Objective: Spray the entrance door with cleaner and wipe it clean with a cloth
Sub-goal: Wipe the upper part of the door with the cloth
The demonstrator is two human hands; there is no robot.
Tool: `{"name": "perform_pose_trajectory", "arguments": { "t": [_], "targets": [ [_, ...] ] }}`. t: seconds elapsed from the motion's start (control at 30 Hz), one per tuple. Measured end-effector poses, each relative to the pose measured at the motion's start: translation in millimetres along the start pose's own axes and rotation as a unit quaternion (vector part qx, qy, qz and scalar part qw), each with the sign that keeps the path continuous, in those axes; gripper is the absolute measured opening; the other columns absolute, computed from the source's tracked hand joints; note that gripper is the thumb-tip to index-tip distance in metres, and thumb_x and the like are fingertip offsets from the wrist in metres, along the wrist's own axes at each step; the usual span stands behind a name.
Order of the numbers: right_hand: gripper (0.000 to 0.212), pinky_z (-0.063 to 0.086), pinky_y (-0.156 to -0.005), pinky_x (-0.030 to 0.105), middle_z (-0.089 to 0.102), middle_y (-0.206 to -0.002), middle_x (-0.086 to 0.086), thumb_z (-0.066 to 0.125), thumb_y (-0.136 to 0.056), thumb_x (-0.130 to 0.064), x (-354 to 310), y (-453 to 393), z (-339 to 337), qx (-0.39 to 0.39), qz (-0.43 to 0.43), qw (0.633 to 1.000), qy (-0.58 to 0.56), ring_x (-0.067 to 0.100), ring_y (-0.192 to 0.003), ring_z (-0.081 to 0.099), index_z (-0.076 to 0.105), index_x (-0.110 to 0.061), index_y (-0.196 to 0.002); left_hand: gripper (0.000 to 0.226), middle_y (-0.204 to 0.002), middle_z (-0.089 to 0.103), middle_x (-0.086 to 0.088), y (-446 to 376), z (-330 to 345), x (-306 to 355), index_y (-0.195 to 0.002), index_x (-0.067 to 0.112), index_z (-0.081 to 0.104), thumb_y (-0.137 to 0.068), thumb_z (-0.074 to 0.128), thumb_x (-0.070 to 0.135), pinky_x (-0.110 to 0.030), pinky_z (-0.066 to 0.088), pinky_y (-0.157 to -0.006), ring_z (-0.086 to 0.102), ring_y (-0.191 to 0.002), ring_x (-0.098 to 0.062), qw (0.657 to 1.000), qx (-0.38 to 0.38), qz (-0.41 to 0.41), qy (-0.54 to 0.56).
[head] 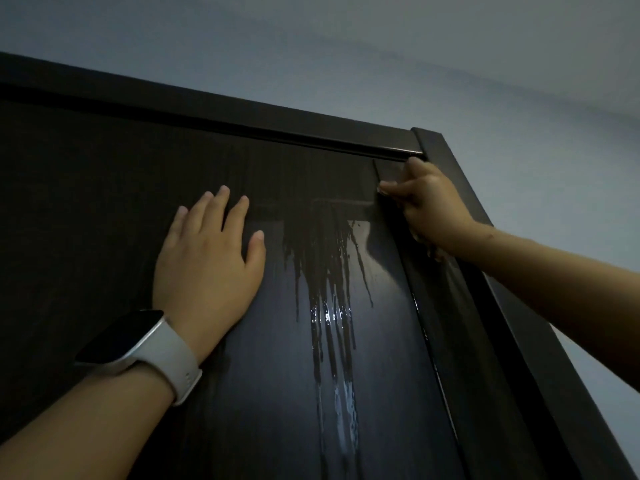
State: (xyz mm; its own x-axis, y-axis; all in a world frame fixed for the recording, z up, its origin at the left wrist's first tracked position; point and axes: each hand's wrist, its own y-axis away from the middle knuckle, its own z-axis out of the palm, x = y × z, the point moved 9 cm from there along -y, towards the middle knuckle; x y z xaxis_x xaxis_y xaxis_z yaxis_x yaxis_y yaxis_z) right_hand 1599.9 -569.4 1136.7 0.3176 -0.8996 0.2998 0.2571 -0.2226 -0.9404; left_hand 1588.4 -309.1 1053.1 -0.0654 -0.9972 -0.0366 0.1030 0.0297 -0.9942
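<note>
The dark brown entrance door (104,220) fills the view, seen from below up to its top edge. Wet cleaner streaks (325,289) run down the panel and shine lower down. My left hand (207,258) lies flat on the door left of the streaks, fingers spread, holding nothing. At the door's upper right corner, my right hand (433,206) is closed and pressed against the door's edge. A dark ragged bit of cloth (433,252) shows under its palm; most of it is hidden. No spray bottle is in view.
The dark door frame (242,109) runs along the top and down the right side (502,289). A pale grey wall and ceiling (346,46) lie beyond it. A watch with a white strap (121,341) sits on my left wrist. The light is dim.
</note>
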Motion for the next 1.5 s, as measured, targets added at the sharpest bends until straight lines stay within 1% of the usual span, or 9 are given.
{"name": "perform_pose_trajectory", "arguments": {
  "t": [0.1,0.2,0.3,0.5,0.7,1.03,1.27,1.4,1.5],
  "targets": [
    [0.025,0.035,-0.071,0.024,0.050,-0.095,0.007,0.058,-0.094,-0.009,-6.4,15.5,-2.3,-0.018,-0.036,0.999,0.021,0.015,-0.085,0.045,0.069,-0.009,-0.116,0.059,-0.160,0.020,-0.005,0.3,-0.8,-1.7,-0.152,0.021,0.024,-0.098,0.026,0.045,-0.040,0.010,-0.120,0.015,-0.148,-0.021,1.000,0.002,-0.005,-0.001],
    [0.022,0.048,-0.063,0.024,0.052,-0.102,0.011,0.058,-0.094,-0.009,9.3,-8.1,0.7,0.004,0.041,0.997,-0.060,0.015,-0.073,0.052,0.070,-0.006,-0.112,0.059,-0.161,0.018,-0.004,0.8,-2.8,-1.4,-0.152,0.023,0.022,-0.099,0.026,0.046,-0.039,0.008,-0.120,0.013,-0.148,-0.020,1.000,0.003,-0.006,0.002],
    [0.025,0.048,-0.081,0.033,0.052,-0.106,0.011,0.056,-0.095,-0.008,28.6,-37.7,5.8,0.063,0.094,0.990,-0.085,0.018,-0.085,0.051,0.070,-0.011,-0.117,0.058,-0.162,0.015,-0.003,0.5,-3.1,-1.0,-0.153,0.024,0.020,-0.100,0.025,0.046,-0.038,0.005,-0.121,0.010,-0.149,-0.018,1.000,0.009,-0.004,0.005],
    [0.024,0.055,-0.071,0.039,0.057,-0.114,0.005,0.056,-0.097,-0.016,47.1,-33.3,4.2,0.066,0.104,0.988,-0.093,0.020,-0.074,0.058,0.069,-0.019,-0.117,0.058,-0.161,0.016,-0.003,1.2,-1.2,-1.9,-0.153,0.023,0.021,-0.100,0.026,0.046,-0.039,0.006,-0.121,0.011,-0.149,-0.019,1.000,0.014,0.000,0.012],
    [0.029,0.042,-0.063,0.002,0.059,-0.111,-0.003,0.059,-0.094,-0.012,23.8,62.3,-10.4,0.026,0.036,0.994,-0.104,-0.009,-0.074,0.050,0.069,-0.019,-0.120,0.057,-0.161,0.017,-0.004,0.6,0.5,-1.2,-0.153,0.022,0.021,-0.100,0.027,0.045,-0.039,0.006,-0.120,0.012,-0.149,-0.020,1.000,0.015,-0.001,0.007],
    [0.025,0.047,-0.043,0.021,0.054,-0.114,0.002,0.054,-0.098,-0.018,52.2,-1.9,0.6,0.044,0.150,0.984,-0.084,0.017,-0.061,0.058,0.067,-0.018,-0.119,0.057,-0.161,0.018,-0.005,1.3,1.1,-0.8,-0.152,0.022,0.023,-0.100,0.027,0.044,-0.041,0.008,-0.121,0.013,-0.148,-0.021,1.000,0.004,0.002,0.002],
    [0.030,0.045,-0.089,0.016,0.061,-0.107,0.001,0.060,-0.091,-0.002,9.3,110.2,-21.6,0.053,0.057,0.989,-0.122,0.007,-0.095,0.059,0.071,-0.014,-0.116,0.052,-0.153,0.035,-0.009,9.1,-3.3,17.9,-0.145,0.014,0.039,-0.098,0.034,0.036,-0.047,0.017,-0.118,0.030,-0.142,-0.025,0.999,0.004,0.041,-0.022],
    [0.039,0.049,-0.098,0.031,0.061,-0.116,0.005,0.053,-0.087,-0.011,-19.9,186.6,-26.3,-0.012,0.035,0.991,-0.128,0.018,-0.108,0.060,0.064,-0.018,-0.124,0.053,-0.157,0.027,-0.009,29.4,-6.3,20.1,-0.148,0.016,0.033,-0.099,0.034,0.037,-0.047,0.016,-0.119,0.024,-0.145,-0.024,0.999,-0.033,0.029,-0.007],
    [0.046,0.050,-0.097,0.031,0.059,-0.118,0.005,0.056,-0.083,-0.007,-41.7,237.9,-31.9,-0.036,0.014,0.993,-0.111,0.018,-0.110,0.058,0.060,-0.020,-0.127,0.055,-0.159,0.022,-0.006,54.9,-4.8,35.9,-0.150,0.020,0.027,-0.099,0.031,0.041,-0.044,0.013,-0.120,0.019,-0.147,-0.021,0.998,-0.053,0.046,0.004]
  ]
}}
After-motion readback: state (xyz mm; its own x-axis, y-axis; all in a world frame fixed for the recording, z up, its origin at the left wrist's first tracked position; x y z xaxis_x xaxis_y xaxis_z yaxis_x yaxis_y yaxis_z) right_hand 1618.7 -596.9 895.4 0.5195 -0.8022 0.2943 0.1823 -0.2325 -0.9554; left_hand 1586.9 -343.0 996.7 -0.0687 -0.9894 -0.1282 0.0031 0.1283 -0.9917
